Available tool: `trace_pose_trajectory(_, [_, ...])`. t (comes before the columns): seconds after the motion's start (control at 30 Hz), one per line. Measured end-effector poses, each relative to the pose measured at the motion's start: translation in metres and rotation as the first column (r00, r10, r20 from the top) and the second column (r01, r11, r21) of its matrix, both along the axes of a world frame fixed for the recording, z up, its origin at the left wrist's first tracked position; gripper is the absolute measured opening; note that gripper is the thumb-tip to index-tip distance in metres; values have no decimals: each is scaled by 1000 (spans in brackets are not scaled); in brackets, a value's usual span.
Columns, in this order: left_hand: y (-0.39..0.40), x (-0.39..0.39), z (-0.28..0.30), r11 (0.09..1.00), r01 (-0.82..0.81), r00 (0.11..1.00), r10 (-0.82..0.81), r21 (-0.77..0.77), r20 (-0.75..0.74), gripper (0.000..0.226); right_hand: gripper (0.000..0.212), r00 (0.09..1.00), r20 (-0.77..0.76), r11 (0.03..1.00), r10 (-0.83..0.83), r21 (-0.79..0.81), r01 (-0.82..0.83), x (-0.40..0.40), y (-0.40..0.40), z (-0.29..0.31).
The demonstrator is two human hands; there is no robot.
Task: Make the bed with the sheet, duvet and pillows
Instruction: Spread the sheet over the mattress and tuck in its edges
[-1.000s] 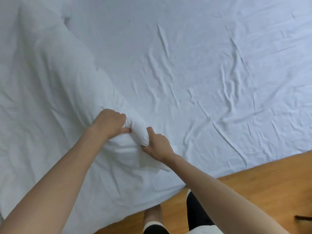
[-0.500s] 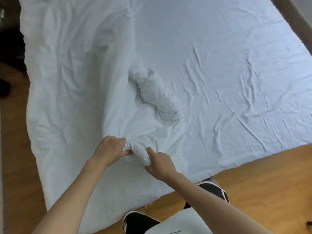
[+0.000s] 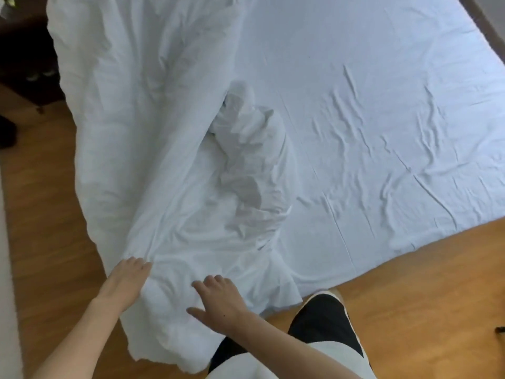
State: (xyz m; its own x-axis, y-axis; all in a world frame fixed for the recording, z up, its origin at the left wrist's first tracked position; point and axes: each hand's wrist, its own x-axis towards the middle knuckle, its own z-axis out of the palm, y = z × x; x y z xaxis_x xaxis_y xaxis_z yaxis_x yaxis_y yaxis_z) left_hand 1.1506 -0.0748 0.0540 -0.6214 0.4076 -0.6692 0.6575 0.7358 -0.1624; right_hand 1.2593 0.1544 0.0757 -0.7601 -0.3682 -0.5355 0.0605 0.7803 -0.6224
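Note:
A white duvet lies crumpled over the left half of the bed, its near end hanging over the foot toward the floor. A twisted bunch of its fabric sits in the middle. To its right a wrinkled white sheet covers the mattress. My left hand touches the duvet's near left edge with its fingers out. My right hand hovers just over the near end of the duvet with spread, relaxed fingers and grips nothing.
A wooden floor runs along the foot of the bed and down its left side. Dark furniture stands at the far left. My legs in black shorts are close to the bed's near edge.
Both hands have let go of the bunched duvet corner they were gripping and now lie open at its near end. The view has pulled back and the duvet has come further toward me.

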Motion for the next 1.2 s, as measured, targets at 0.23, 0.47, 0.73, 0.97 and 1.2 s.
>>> trace_pose_trajectory(0.23, [127,-27,-48,962,-58,998,56,267,17,52,54,932,-150,909,-331,215,357,-102,127,-65])
trace_pose_trajectory(0.47, [262,-87,-86,836,-283,957,276,469,86,70,95,597,-159,573,-786,174,801,-224,248,-125])
trace_pose_trajectory(0.73, [301,-123,-104,726,-465,876,461,506,144,85,105,381,228,425,-896,191,885,-293,268,-179])
trace_pose_trajectory(0.97, [329,-131,-127,711,-554,826,536,433,177,104,53,436,121,452,-892,183,873,-292,251,-199])
trace_pose_trajectory(1.2, [329,-131,-87,510,-567,711,700,647,71,80,36,606,-56,596,-793,131,792,-247,233,-133])
